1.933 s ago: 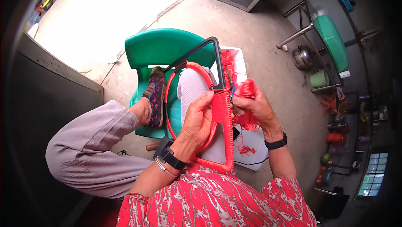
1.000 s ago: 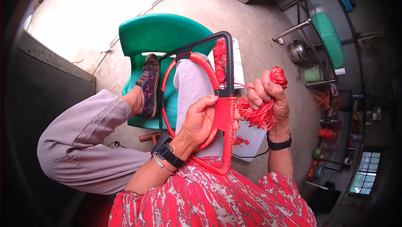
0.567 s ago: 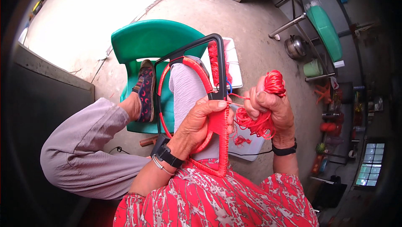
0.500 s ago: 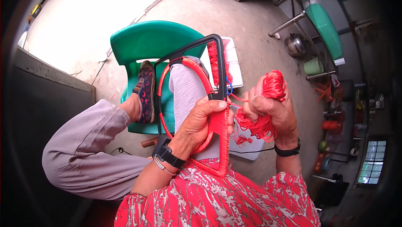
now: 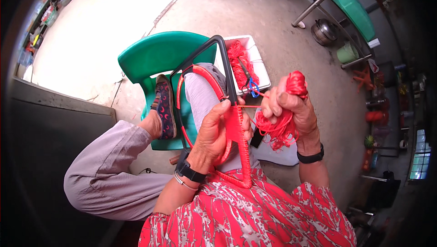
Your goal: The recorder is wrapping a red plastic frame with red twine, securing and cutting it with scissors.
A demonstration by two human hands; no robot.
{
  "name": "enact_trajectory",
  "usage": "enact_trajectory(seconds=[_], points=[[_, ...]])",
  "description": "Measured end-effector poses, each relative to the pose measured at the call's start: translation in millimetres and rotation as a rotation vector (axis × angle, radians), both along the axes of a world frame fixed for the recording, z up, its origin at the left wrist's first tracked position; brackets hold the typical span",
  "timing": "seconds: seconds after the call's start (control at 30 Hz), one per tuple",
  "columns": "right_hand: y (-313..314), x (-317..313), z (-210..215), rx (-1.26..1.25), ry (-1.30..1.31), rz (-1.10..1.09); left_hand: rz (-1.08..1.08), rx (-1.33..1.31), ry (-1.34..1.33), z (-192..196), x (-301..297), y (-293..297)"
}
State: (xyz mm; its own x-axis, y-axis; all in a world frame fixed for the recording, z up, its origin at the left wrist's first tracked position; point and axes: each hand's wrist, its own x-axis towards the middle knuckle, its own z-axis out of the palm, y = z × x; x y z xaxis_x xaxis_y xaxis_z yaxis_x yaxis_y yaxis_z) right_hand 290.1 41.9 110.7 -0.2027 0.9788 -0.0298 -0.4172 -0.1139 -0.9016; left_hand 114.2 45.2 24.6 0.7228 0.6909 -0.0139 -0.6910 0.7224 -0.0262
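Observation:
A black frame (image 5: 229, 74) with a ring inside it rests across my lap and raised leg. Red cord wraps part of the ring and the near part (image 5: 246, 162) of the frame. My left hand (image 5: 209, 133) is closed around the wrapped side bar, its thumb at the edge of the wrapping. In my right hand (image 5: 296, 110) is a hank of red cord (image 5: 278, 131), looped and hanging below the fist. A single strand (image 5: 251, 106) runs straight from the bar to that fist.
Beyond the frame stands a green plastic chair (image 5: 164, 53) with my shod foot (image 5: 165, 105) on it. A white box (image 5: 260, 67) holds more red cord (image 5: 237, 54) and blue-handled scissors (image 5: 253, 87). Farther right are a metal pot (image 5: 324, 32) and a green bin (image 5: 347, 52).
The strand between the bar and my right fist now runs straighter and more level. My left thumb has shifted off the strand, and the view has moved slightly.

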Motion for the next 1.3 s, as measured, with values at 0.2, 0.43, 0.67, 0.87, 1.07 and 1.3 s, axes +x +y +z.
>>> enact_trajectory(seconds=[0.2,0.43,0.67,0.87,1.07,1.3], points=[[-5,4,-16,0.041,0.030,-0.013,0.009,0.076,0.079,-13,-1,0],[0,-2,7,0.090,0.017,0.035,-0.001,0.058,0.181,-8,-2,3],[8,3,10,0.150,-0.111,-0.012,-0.008,0.034,0.111,-9,-2,0],[11,14,2,0.086,-0.421,-0.135,0.043,0.098,0.544,16,-21,3],[25,-19,4,0.151,-0.430,-0.079,0.286,0.037,0.907,45,-62,3],[31,-78,26,0.228,-0.299,0.135,0.461,0.101,0.679,75,-114,-23]])
